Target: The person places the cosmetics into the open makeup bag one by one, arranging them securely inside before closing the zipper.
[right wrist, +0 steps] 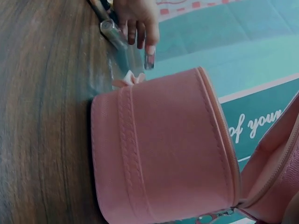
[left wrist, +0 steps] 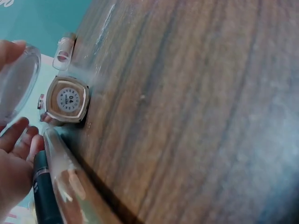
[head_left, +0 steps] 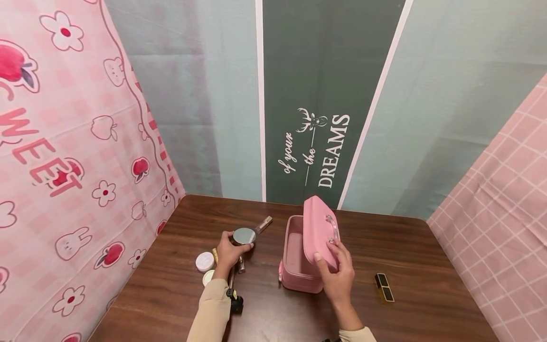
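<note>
- Case (head_left: 301,283), pink, stands upright near the middle of the bench (head_left: 406,251), unzipped, its pink inside showing on the left of the raised lid (head_left: 316,228).
- Lid tilts up over the right part of the case; a clear handle (head_left: 334,228) is fixed to its outer face.
- Right hand (head_left: 338,275) holds the lid by its near end, thumb on one side and fingers by the handle, pinching it between them.
- Bow (right wrist: 130,79), pale pink, sits on the left side of the case.
- Left hand (head_left: 229,251), to the left of the case and apart from it, pinches a round disc (head_left: 244,236) between thumb and fingers; its grey face is turned up and the disc is raised off the bench.
- Tube (head_left: 264,224) lies on the bench just beyond the disc.
- Pink tub (head_left: 205,261) and cream tub (head_left: 208,278) lie left of the left hand, close together.
- Black-and-gold box (head_left: 385,287) lies right of the case, well apart.
- Grey-green cloth (head_left: 231,118) hangs behind the bench, printed with "DREAMS"; patterned pink cloths (head_left: 85,156) hang at both sides.
</note>
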`<action>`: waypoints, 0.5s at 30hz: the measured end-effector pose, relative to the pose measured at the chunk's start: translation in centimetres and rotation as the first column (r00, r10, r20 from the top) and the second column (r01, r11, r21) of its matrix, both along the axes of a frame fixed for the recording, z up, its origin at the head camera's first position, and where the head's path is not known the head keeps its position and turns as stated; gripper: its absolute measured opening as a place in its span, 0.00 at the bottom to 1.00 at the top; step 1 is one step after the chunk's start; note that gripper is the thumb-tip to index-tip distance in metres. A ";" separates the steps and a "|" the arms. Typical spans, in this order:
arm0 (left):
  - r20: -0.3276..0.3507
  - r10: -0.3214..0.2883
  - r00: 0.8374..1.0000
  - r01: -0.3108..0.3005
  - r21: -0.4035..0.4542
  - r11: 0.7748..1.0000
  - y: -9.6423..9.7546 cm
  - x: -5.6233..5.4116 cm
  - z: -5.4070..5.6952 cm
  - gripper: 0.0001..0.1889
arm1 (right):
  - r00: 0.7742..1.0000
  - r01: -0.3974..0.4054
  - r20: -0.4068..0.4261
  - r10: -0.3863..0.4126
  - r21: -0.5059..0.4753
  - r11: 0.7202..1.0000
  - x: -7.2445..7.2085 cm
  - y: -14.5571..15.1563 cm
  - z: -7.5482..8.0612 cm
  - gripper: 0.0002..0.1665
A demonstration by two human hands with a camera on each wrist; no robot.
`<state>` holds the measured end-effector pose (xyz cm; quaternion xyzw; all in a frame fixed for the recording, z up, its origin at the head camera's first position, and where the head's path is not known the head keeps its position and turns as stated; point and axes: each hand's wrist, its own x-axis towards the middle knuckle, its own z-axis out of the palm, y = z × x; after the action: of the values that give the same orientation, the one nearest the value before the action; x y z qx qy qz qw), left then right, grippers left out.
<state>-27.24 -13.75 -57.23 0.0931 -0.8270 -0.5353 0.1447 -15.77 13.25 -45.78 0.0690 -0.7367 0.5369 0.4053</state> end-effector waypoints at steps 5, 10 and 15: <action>-0.037 -0.032 0.999 0.034 0.047 0.998 0.0 0.2 0.0 0.38 | 0.998 0.015 0.057 -0.013 -0.028 0.999 0.3 0.7 0.5 0.18; -0.077 -0.071 0.995 0.078 0.105 0.991 0.0 0.6 0.4 0.39 | 0.991 0.028 0.136 -0.014 -0.104 0.994 0.5 1.8 0.5 0.16; -0.104 -0.086 0.991 0.105 0.193 0.976 0.3 1.0 0.8 0.38 | 0.988 0.047 0.152 -0.030 -0.111 0.993 0.6 2.5 0.5 0.15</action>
<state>-26.25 -13.50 -56.38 0.0416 -0.7652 -0.6252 0.1481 -15.22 15.74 -45.24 -0.0090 -0.7343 0.5740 0.3623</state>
